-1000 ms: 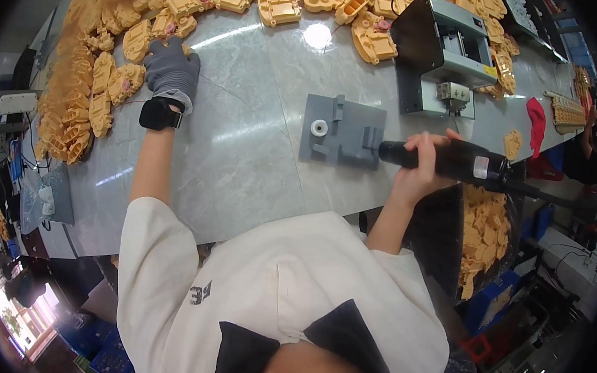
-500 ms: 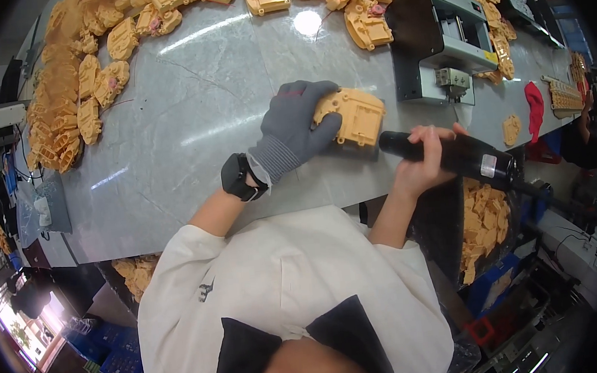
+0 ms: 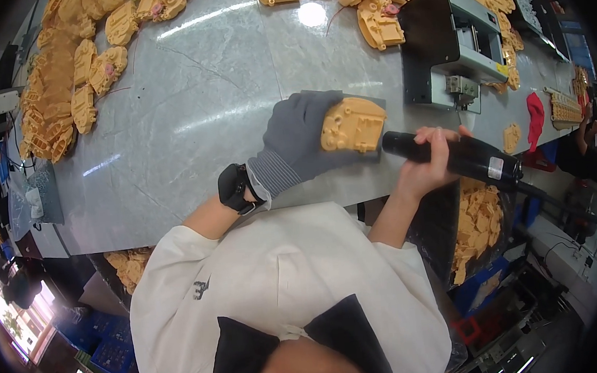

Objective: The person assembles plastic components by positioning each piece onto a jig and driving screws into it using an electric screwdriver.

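Note:
My left hand (image 3: 299,136), in a grey knit glove, grips a yellow-orange plastic housing (image 3: 354,126) by its left side. Its moulded bosses and ribs face up, and a dark flat pad (image 3: 370,104) shows beneath and behind it. My bare right hand (image 3: 431,158) is wrapped round a black cylindrical power tool (image 3: 475,159), with a cable leaving its rear end. The tool's rounded tip points left and stands just to the right of the housing. Whether the tip touches the housing, I cannot tell.
Piles of similar yellow-orange housings (image 3: 47,115) line the table's left and far sides. A black-and-grey machine (image 3: 442,49) stands right of my hands. Farther right lie a red cloth (image 3: 534,120) and a single housing (image 3: 512,138). A bin of yellow parts (image 3: 480,221) sits below the table's right edge.
The housing has turned in my left hand, and its lower edge now lies more level. The left fingers have shifted round it. The right hand with the tool stays nearly in place.

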`<state>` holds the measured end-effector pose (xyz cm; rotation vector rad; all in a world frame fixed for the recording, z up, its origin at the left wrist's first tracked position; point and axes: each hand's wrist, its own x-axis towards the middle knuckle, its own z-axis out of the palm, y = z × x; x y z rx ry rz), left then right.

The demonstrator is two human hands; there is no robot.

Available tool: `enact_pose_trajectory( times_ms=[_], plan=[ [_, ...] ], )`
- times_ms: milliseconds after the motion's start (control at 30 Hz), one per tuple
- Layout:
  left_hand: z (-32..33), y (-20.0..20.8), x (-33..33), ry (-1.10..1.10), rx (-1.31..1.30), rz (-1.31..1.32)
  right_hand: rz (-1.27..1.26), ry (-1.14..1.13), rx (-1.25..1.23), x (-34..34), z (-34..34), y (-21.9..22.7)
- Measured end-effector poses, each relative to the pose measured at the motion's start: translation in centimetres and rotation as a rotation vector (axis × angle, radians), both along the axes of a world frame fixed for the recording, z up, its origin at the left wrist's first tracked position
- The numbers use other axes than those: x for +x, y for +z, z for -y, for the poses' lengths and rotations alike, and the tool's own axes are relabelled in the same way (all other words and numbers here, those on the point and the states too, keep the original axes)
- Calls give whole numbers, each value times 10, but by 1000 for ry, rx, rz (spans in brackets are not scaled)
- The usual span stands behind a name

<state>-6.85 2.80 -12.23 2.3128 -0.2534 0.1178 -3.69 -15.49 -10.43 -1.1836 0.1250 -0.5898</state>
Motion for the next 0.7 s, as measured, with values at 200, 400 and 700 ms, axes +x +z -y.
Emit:
enact_pose_trajectory(
  times_ms=[200,400,700],
  plan=[
    [-6,4,-5,22,125,-65,-8,-7,-7,2,-2,-2],
    [-12,5,-7,-26,130,15,-16,-10,-4,1,-2,1],
    [-4,27,-28,150,148,28,-7,1,-49,-3,3,-1]
  ],
)
